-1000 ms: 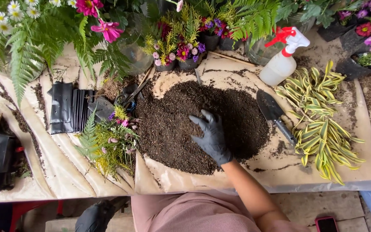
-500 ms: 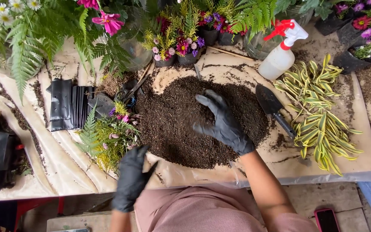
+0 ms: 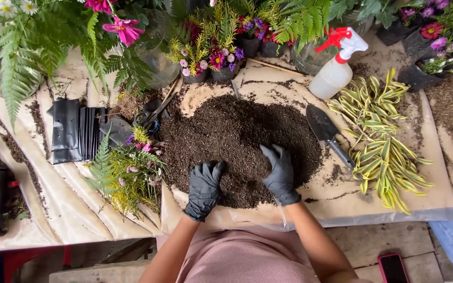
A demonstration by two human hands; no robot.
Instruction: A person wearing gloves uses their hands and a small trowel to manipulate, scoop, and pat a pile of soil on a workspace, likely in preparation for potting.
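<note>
Hands point(image 3: 242, 181) cupped on soil heap point(image 3: 237, 131)

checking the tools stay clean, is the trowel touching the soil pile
Touching. The head view shows the trowel blade lying against the right edge of the soil pile, with no bare sheet between them.

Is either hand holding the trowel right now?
No: the trowel lies on the sheet right of the soil pile, while the left hand and right hand rest on the soil.

Plastic-covered table point(image 3: 405, 207), wooden floor point(image 3: 373, 246)
</note>
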